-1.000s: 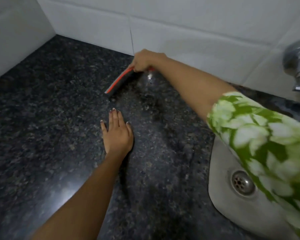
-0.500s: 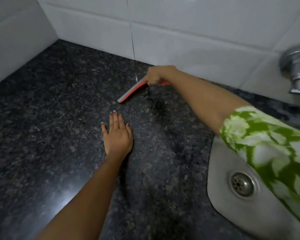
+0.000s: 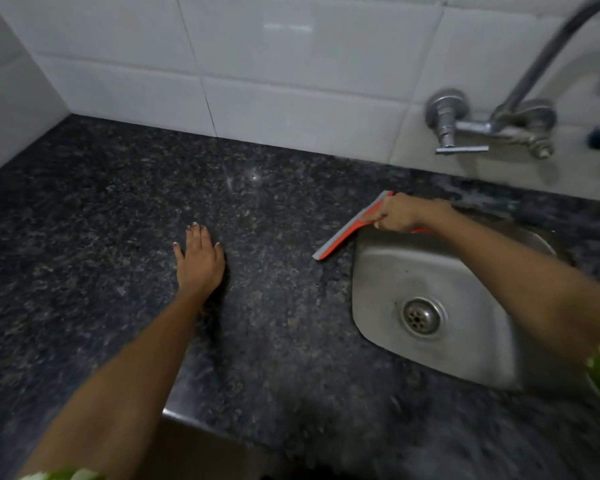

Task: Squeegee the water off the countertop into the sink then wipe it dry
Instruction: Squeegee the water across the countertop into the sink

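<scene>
A dark speckled granite countertop (image 3: 94,220) fills most of the view. A steel sink (image 3: 478,344) with a round drain is set into it at the right. My right hand (image 3: 400,213) grips an orange squeegee (image 3: 347,232) with a grey blade. The blade rests on the counter right at the sink's upper left rim, and its handle is hidden in my fist. My left hand (image 3: 200,259) lies flat on the counter, fingers spread, well left of the squeegee and holding nothing.
White tiled walls (image 3: 291,81) close the counter at the back and left. A metal wall tap (image 3: 485,126) with a curved spout hangs above the sink. The counter's front edge (image 3: 201,424) runs along the bottom.
My right hand has dragged the squeegee from near the back wall rightward across the counter to the sink's rim. The left hand has stayed flat in place. The view has turned toward the sink.
</scene>
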